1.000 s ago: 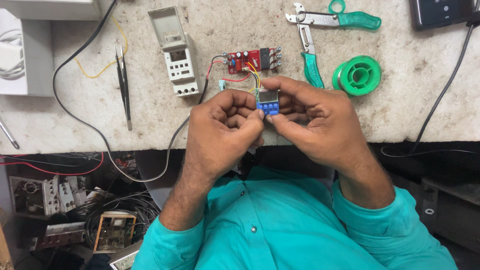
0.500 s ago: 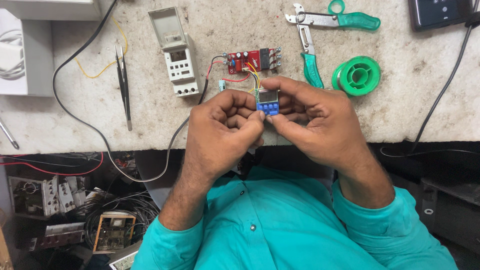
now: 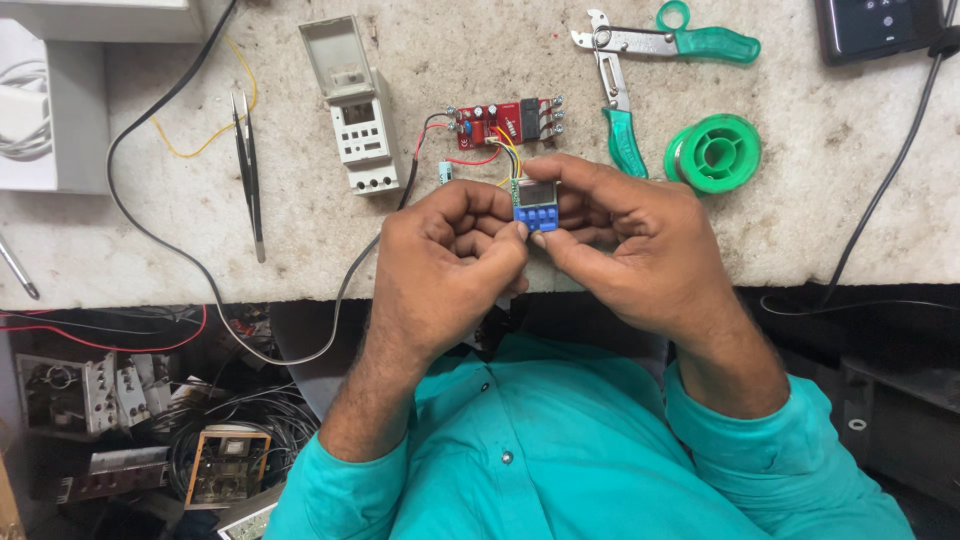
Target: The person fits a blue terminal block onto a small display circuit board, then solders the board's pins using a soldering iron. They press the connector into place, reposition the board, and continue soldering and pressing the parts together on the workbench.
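Speckled stone worktop (image 3: 800, 230), both hands on a small blue module over its front edge.

Left hand (image 3: 445, 265) & right hand (image 3: 640, 250) curl shut, fingertips pinching small blue button module w/ grey display (image 3: 536, 208) between them, just above worktop edge. Thin coloured wires run from it up to red circuit board (image 3: 505, 123) right behind. Nearby: white plastic timer casing, lid open (image 3: 358, 120), black tweezers (image 3: 248, 175) left; green-handled pliers (image 3: 640, 70), green solder spool (image 3: 713, 153) right. Black cable (image 3: 150, 230) loops across worktop, passing under left wrist.
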